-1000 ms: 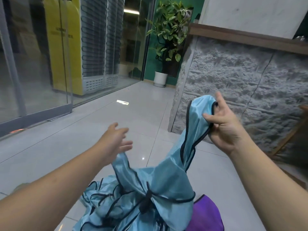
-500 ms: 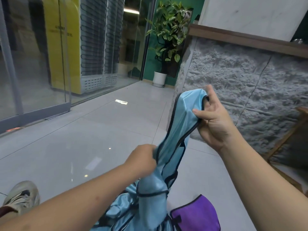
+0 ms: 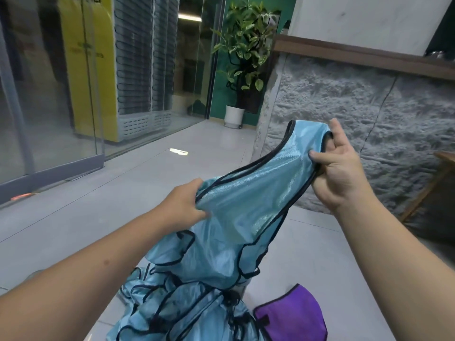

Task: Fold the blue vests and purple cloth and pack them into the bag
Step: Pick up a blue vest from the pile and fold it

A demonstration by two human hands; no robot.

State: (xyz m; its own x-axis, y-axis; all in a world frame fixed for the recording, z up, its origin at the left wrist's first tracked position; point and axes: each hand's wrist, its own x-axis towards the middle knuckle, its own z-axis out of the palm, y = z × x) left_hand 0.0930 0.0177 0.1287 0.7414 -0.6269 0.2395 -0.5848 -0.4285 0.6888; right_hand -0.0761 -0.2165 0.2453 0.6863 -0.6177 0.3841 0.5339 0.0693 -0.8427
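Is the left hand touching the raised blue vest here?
Touching. The head view shows the left hand pinching the edge of the raised blue vest, fingers curled over its dark trim.

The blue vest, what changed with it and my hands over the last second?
The left hand, open and reaching a second ago, now grips the blue vest and has drawn it out leftward, spreading it. The right hand kept its pinch on the top edge. The purple cloth stayed below.

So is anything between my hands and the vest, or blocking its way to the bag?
Nothing between: the left hand and right hand both grip the raised blue vest directly. It hangs over the vest pile. No bag is in view, so that path cannot be judged.
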